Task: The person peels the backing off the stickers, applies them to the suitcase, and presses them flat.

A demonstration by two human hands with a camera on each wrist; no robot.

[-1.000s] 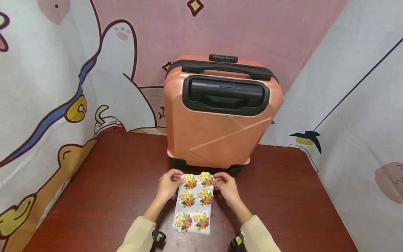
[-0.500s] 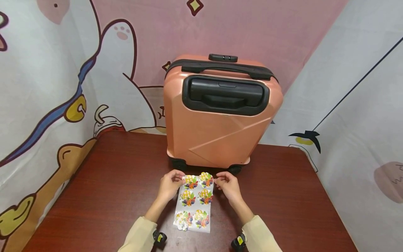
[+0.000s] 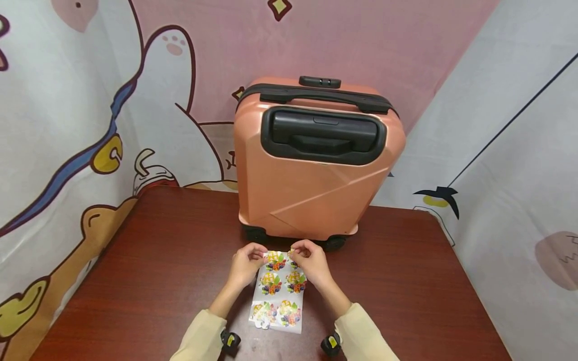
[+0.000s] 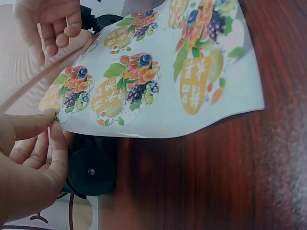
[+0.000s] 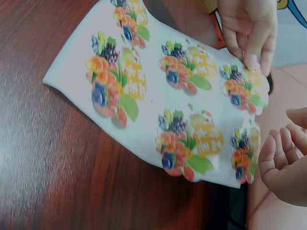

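A white sheet of fruit stickers (image 3: 279,296) with yellow lettering lies tilted above the table, its far end raised before the suitcase. My left hand (image 3: 245,263) pinches the sheet's far left corner between thumb and fingers, as the left wrist view shows by the thumb at a sticker (image 4: 67,93). My right hand (image 3: 313,260) hovers at the far right sticker (image 5: 244,153), partly covering it in the head view. Its thumb and loosely curled fingers stand apart in the right wrist view, with nothing between them.
Just behind the sheet, an orange suitcase (image 3: 311,198) stands upright on the brown table (image 3: 180,260), its black wheels (image 3: 333,242) close to my hands. Cartoon-printed cloth (image 3: 352,40) hangs behind and along both sides. Yellow sleeves (image 3: 200,336) and black wrist cameras (image 3: 231,342) cover my forearms.
My right hand has let go of the sheet's right edge and moved left over the far right sticker. My left hand keeps its pinch, shifting slightly right with the sheet.
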